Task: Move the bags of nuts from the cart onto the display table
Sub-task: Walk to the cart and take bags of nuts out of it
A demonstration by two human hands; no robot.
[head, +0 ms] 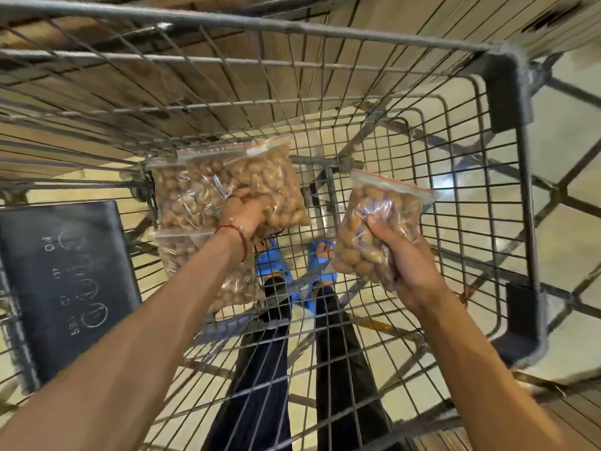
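Surface and room: a dark placard (65,281) with pale markings is lying against the left side of a wire-mesh cart (292,26). Brown wooden slats (195,89) are showing through the far mesh. Blue sandals (273,265) and a pale tiled floor (569,242) are showing through the cart bottom.

Stock, left to right: two clear zip bags of nuts are lying in the cart's left part, a far bag (188,193) and a near bag (179,255) partly under the forearm. The left hand (244,213) is clenching its fingers on the near edge of a third bag (276,187), whose long axis is running away from the person, red-striped zip edge farthest. The right hand (409,262) is grasping a fourth bag (380,219) by its lower end, and its long axis is slanting, zip edge pointing away and rightward.
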